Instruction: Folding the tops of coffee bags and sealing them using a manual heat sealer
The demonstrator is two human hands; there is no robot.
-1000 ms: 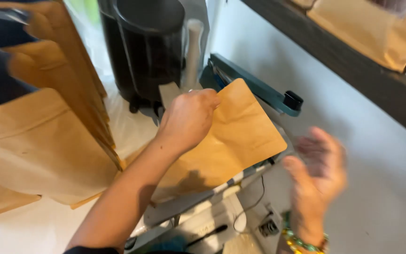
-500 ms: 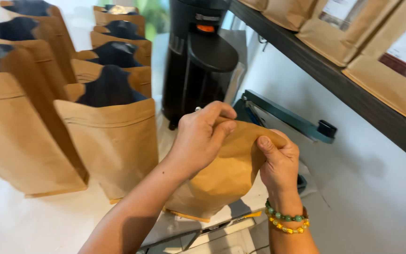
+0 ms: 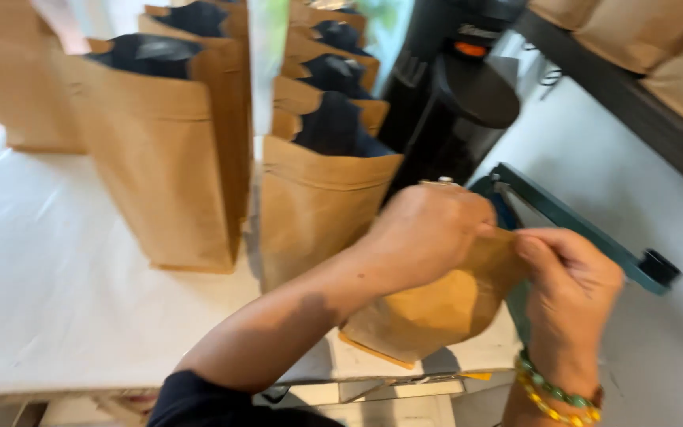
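Both hands, L (image 3: 428, 229) & R (image 3: 575, 277), fingers pinching top of brown paper pouch (image 3: 436, 312).

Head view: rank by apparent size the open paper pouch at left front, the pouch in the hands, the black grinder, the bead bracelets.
1. Open paper pouch, largest, though nearest the camera.
2. and 3. Black grinder and held pouch: both partly hidden, too close to rank.
4. Bead bracelets, smallest.

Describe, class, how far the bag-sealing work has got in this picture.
Done: nothing visibly sealed. The standing kraft bags on the white table are open-topped with dark contents showing. In hand: the left hand and right hand pinch the top of one filled bag beside the green sealer arm, which is raised. Left: sealing this bag and the open ones.
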